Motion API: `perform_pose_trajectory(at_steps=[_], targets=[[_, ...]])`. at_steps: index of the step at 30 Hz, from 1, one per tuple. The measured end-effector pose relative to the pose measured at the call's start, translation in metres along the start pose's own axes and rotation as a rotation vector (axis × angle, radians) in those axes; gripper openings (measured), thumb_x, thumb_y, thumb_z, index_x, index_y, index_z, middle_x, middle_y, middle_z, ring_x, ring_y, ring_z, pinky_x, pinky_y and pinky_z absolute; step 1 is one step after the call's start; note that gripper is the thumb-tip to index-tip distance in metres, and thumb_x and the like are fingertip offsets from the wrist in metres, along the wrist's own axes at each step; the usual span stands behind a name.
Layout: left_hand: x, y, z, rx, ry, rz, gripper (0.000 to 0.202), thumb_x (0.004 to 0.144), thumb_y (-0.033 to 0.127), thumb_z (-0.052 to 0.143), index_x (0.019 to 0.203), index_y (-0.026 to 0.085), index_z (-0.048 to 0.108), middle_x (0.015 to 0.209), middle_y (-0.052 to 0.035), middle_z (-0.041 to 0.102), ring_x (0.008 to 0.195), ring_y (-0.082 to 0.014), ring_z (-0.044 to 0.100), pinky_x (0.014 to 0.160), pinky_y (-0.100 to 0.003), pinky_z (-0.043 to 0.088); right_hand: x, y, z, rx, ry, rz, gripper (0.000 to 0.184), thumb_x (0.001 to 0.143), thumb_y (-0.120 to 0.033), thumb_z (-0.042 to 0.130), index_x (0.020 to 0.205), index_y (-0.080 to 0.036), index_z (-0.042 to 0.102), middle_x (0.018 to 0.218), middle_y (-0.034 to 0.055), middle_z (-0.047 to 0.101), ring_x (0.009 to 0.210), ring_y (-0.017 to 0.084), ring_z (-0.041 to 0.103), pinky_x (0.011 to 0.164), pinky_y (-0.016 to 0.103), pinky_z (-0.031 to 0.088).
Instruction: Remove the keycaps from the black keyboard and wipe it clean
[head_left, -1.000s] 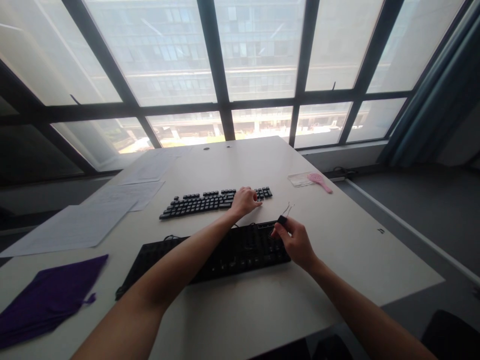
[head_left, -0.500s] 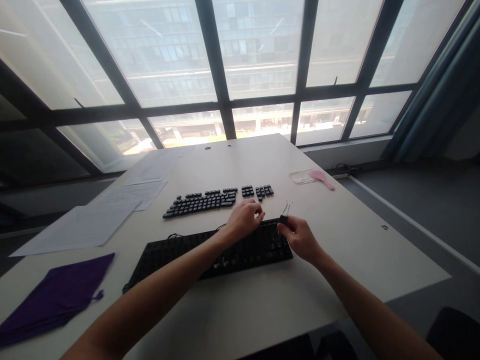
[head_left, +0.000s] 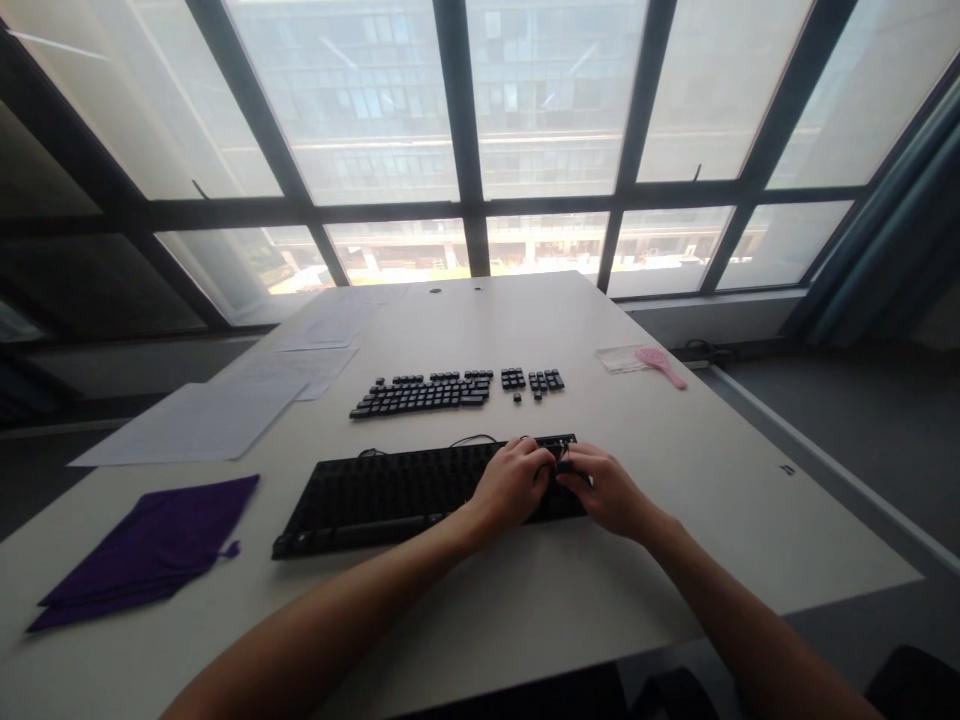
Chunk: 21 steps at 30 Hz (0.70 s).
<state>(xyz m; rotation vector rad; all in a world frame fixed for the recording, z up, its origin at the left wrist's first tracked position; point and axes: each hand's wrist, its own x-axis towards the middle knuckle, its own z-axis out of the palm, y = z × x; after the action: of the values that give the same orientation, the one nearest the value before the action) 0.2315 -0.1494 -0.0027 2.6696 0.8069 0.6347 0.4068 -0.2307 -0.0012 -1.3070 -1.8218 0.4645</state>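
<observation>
A black keyboard (head_left: pixel 390 492) lies across the near part of the table, most of its keycaps off. My left hand (head_left: pixel 514 482) rests over its right part, fingers curled together; whatever they hold is hidden. Close beside it, my right hand (head_left: pixel 606 485) grips a small dark keycap puller with thin wires (head_left: pixel 564 452), down at the keyboard's right end. Behind the keyboard, loose black keycaps (head_left: pixel 424 396) are laid out in keyboard order. Smaller groups of keycaps (head_left: pixel 513 378) sit to their right, with single ones just in front.
White paper sheets (head_left: pixel 195 425) lie at the left, behind a folded purple cloth pouch (head_left: pixel 150 545). A pink hairbrush (head_left: pixel 660 366) rests by a clear wrapper (head_left: pixel 619 359) at the table's right edge. A cable (head_left: pixel 472 438) runs behind the keyboard.
My left hand has come back from the laid-out keycaps to the keyboard. My right hand has lowered the puller to the keyboard beside it. The view has shifted slightly.
</observation>
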Motion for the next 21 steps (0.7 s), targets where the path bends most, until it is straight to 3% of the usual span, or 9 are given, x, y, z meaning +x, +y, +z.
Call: perform_pose_trajectory(at_steps=[4, 9, 15, 21], targets=[[-0.004, 0.006, -0.002, -0.034, -0.027, 0.056, 0.016, 0.083, 0.021, 0.062, 0.097, 0.025, 0.069, 0.096, -0.0072, 0.067, 0.095, -0.0237, 0.058, 0.088, -0.036, 0.047, -0.004, 0.002, 0.002, -0.071, -0.007, -0.052, 0.022, 0.094, -0.020, 0.051, 0.079, -0.021, 0.067, 0.079, 0.0061, 0.066, 0.075, 0.021, 0.057, 0.071, 0.032, 0.043], [0.001, 0.002, 0.003, -0.106, -0.101, 0.052, 0.016, 0.082, 0.037, 0.072, 0.092, 0.024, 0.071, 0.095, -0.0064, 0.069, 0.092, -0.0240, 0.061, 0.082, -0.035, 0.048, -0.003, 0.006, 0.009, 0.026, 0.111, 0.088, 0.016, 0.089, -0.018, 0.055, 0.077, -0.019, 0.066, 0.077, 0.0040, 0.069, 0.070, 0.019, 0.059, 0.066, 0.030, 0.043], [0.005, -0.005, 0.006, -0.198, -0.093, 0.071, 0.014, 0.083, 0.031, 0.073, 0.095, 0.023, 0.074, 0.093, -0.0037, 0.069, 0.092, -0.0210, 0.063, 0.083, -0.031, 0.048, 0.001, 0.011, 0.014, 0.179, 0.178, 0.267, 0.015, 0.085, -0.022, 0.058, 0.073, -0.016, 0.066, 0.070, 0.0024, 0.068, 0.067, 0.019, 0.060, 0.060, 0.027, 0.044], [0.002, -0.002, 0.006, -0.283, -0.035, 0.062, 0.012, 0.088, 0.028, 0.068, 0.095, 0.019, 0.073, 0.093, -0.0044, 0.067, 0.088, -0.0186, 0.063, 0.080, -0.028, 0.049, 0.000, 0.013, 0.016, 0.324, 0.260, 0.306, 0.021, 0.088, -0.031, 0.060, 0.074, -0.017, 0.064, 0.066, 0.0022, 0.064, 0.059, 0.016, 0.057, 0.055, 0.026, 0.044]])
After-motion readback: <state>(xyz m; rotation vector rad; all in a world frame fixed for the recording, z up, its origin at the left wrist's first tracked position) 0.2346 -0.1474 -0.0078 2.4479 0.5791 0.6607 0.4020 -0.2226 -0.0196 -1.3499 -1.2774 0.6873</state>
